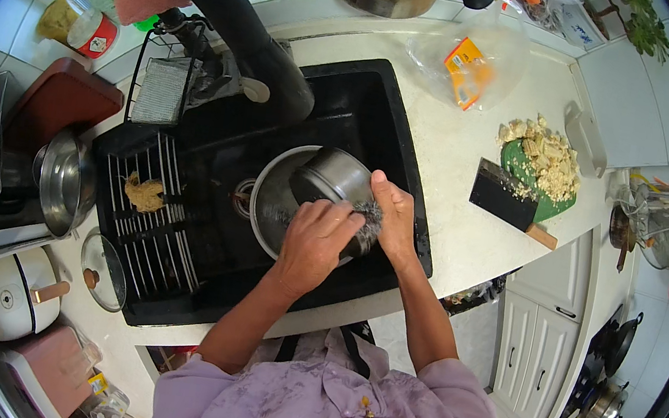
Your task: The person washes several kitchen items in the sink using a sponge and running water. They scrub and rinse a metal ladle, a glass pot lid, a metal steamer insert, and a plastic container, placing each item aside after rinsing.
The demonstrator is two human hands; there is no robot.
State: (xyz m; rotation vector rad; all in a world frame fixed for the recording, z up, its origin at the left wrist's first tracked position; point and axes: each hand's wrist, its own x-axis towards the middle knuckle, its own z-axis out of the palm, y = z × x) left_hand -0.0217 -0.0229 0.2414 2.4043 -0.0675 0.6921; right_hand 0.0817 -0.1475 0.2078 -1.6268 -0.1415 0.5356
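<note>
A small metal pot (339, 174) is tilted over a larger metal bowl or pot (271, 200) in the black sink (381, 106). My right hand (394, 217) grips the small pot's right side, thumb at its rim. My left hand (316, 245) presses a steel wool scourer (368, 217) against the small pot's outside. The faucet with a thick black sleeve (256, 37) arches above the sink's back. A wire rack (160, 216) spans the sink's left part, with a tan fibrous scrubber (145, 194) on it.
Right of the sink lie a cleaver (503, 194) and chopped pale food (547, 159) on a green board (556, 208). A plastic bag (495, 71) is behind them. At the left stand metal bowls (65, 184), a glass lid (104, 273) and a white appliance (15, 292).
</note>
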